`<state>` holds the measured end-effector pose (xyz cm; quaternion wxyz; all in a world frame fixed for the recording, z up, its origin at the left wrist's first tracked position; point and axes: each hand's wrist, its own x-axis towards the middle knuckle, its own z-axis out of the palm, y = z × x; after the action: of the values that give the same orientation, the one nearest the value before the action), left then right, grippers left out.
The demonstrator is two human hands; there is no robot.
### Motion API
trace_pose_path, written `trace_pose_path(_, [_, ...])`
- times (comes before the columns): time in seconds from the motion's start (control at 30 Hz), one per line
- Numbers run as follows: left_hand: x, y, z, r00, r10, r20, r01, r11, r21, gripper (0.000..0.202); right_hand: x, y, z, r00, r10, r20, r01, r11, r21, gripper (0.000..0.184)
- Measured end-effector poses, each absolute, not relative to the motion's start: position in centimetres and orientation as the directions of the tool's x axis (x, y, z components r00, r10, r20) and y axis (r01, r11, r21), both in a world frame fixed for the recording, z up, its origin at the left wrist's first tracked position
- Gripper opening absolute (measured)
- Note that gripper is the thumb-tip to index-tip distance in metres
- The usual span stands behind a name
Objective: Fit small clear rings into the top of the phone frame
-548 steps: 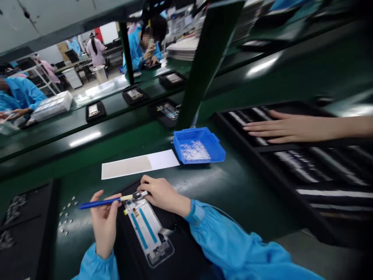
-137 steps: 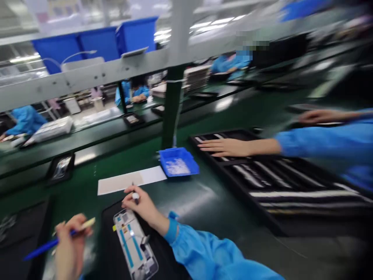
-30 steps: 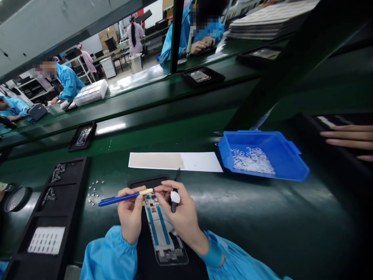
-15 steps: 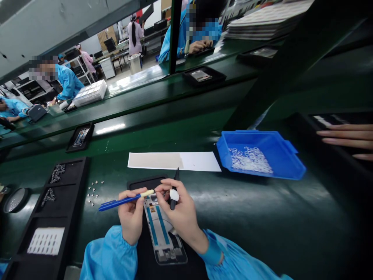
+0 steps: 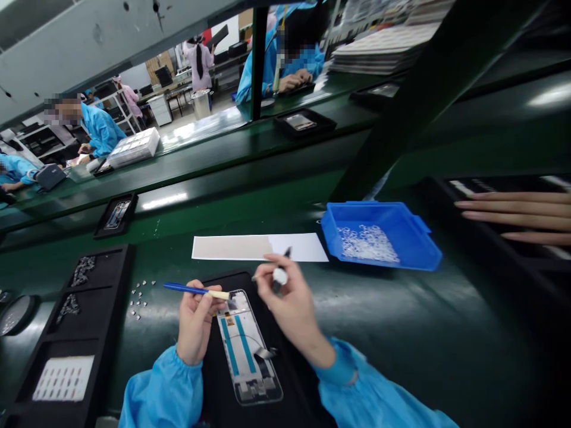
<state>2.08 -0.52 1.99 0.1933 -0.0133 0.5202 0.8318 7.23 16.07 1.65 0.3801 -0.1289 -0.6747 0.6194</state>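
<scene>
My left hand [image 5: 194, 324] is closed round a blue pen-shaped tool [image 5: 185, 288] with a cream end. That end reaches over the top of an opened phone body [image 5: 247, 351], which has two blue strips and a loose flex cable [image 5: 264, 353]. My right hand [image 5: 297, 306] is raised to the right of the phone's top edge, apart from it. Its fingers are closed round slim black tweezers [image 5: 288, 253], tip pointing away, with a white round piece [image 5: 280, 276] on them. Whether thumb and forefinger pinch a small part is unclear. Beneath the phone lies a black tray [image 5: 297, 380].
Ahead lie a white-and-beige strip [image 5: 232, 246] and a blue bin [image 5: 414, 241] of small white pieces. Loose metal parts [image 5: 138, 301] and a compartmented black tray [image 5: 91, 327] are on the left. Another person's hand [image 5: 517, 211] rests over a black tray at right. A slanted post [image 5: 401, 119] stands beyond.
My right hand has drawn back from the phone's top edge to the right, uncovering it. The blue tool in my left hand now lies flatter, its cream end over the phone.
</scene>
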Motion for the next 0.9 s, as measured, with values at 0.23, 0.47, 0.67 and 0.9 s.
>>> trace_pose_path(0.23, [2.1,-0.8,2.0,-0.953,0.259,-0.159,-0.228,-0.262,0.938,0.058,9.1,32.5,3.0,-0.424,0.780,0.461,0.504,0.626,-0.595,0.031])
trace_pose_path(0.47, [3.1,-0.4,1.3,-0.976,0.202,0.082,0.072,-0.058,0.996,0.039,10.0,24.6,2.5,-0.562,0.754,0.340,0.030,0.429,-0.903,0.036])
trace_pose_path(0.67, [3.1,-0.6,0.5,-0.975,0.172,0.140,0.145,0.015,0.989,0.025,8.3,16.1,1.8,-0.900,0.430,0.068,-0.048,0.057,-0.997,0.033])
trace_pose_path(0.9, [3.7,-0.9,0.0,-0.822,0.238,0.517,0.542,0.051,0.839,0.021,8.2,14.7,1.4,-0.906,0.417,0.069,-0.063,0.027,-0.998,0.032])
